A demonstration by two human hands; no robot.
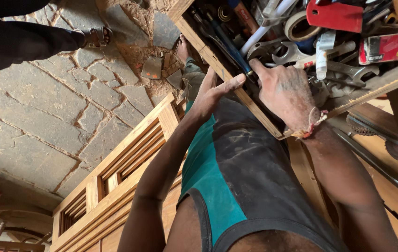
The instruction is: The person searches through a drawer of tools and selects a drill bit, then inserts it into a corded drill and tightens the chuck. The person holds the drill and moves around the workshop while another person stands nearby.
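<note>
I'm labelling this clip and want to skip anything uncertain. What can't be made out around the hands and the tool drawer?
Head view only:
- Right hand: fingertips buried among the spanners; what it grips, if anything, is hidden.
- Left hand: rests at the wooden drawer edge; its palm side is turned away.
- Drawer contents: cut off by the top edge.
- Another person's sandalled foot: body out of frame.

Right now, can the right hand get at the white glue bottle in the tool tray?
Probably yes. The right hand is already inside the wooden tool tray, its fingers among the spanners. The white glue bottle stands just beside it, on top of the pile, with nothing covering it.
</note>
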